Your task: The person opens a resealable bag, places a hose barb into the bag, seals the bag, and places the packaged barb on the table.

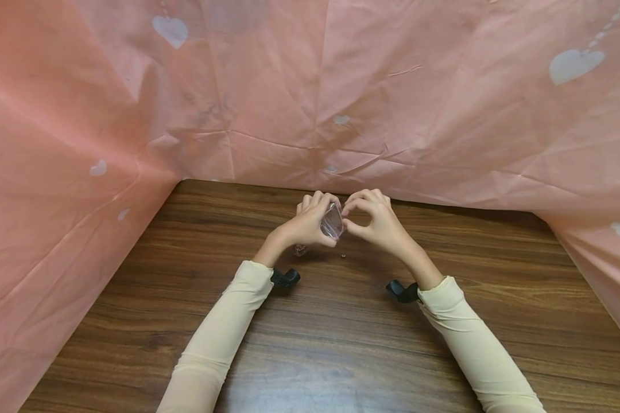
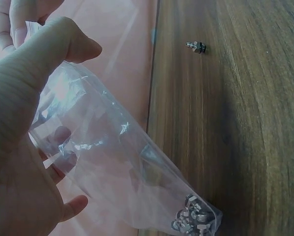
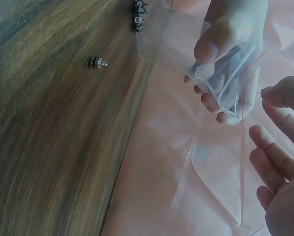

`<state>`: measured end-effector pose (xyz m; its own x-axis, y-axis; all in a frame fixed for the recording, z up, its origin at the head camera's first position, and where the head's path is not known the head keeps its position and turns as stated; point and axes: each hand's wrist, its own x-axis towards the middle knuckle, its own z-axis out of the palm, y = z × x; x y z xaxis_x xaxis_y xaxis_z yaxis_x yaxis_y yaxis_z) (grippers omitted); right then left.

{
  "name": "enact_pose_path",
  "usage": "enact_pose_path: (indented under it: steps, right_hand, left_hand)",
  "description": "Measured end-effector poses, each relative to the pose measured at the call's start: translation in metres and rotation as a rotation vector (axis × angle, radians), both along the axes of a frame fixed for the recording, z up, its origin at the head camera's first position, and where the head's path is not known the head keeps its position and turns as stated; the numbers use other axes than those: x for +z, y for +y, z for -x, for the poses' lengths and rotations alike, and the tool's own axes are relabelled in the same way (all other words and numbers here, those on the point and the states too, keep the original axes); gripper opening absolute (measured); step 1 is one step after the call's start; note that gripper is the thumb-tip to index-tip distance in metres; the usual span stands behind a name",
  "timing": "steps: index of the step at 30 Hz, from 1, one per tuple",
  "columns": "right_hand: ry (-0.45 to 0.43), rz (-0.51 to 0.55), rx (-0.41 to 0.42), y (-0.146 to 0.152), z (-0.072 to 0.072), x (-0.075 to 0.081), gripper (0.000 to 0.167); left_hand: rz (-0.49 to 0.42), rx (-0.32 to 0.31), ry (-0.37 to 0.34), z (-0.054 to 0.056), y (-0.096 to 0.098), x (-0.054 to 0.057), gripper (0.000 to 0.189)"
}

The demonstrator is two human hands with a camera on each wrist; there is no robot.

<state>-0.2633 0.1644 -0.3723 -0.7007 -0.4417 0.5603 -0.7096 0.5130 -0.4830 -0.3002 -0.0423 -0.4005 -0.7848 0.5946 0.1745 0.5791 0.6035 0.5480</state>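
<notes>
My left hand (image 1: 307, 222) grips a clear zip-lock bag (image 2: 112, 142) near its top, thumb on one side and fingers on the other. The bag's mouth (image 1: 333, 222) gapes open toward the right. Several small metal fittings (image 2: 193, 216) are bunched in its bottom corner, which hangs low over the table. Close beside the mouth is my right hand (image 1: 374, 221), its thumb and fingers loosely bent and apart, with nothing between them. A single metal fitting with a dark ringed end (image 3: 97, 63) lies on the table, below and between the hands.
A brown wood-grain table (image 1: 320, 344) stretches under both arms. Pink sheeting with white hearts (image 1: 268, 103) hangs along its back and sides. Each wrist wears a black camera mount, the left one (image 1: 286, 279) and the right one (image 1: 403, 291) jutting inward.
</notes>
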Motion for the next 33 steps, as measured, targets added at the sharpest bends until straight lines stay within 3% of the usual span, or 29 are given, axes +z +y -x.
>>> enact_pose_path:
  steps: [16,26,33]
  right_hand:
    - [-0.018,-0.04,-0.004,0.014,-0.004,0.0,0.017]
    - [-0.005,-0.123,-0.002,0.022,-0.005,-0.006,0.015]
    - [-0.068,-0.198,0.011,0.025,-0.006,-0.012,0.013]
  left_hand:
    - [-0.013,-0.005,-0.014,0.003,-0.003,0.001,0.079]
    - [-0.021,-0.008,-0.014,0.004,-0.003,0.003,0.079]
    - [-0.034,-0.002,-0.013,0.005,-0.004,0.004,0.079]
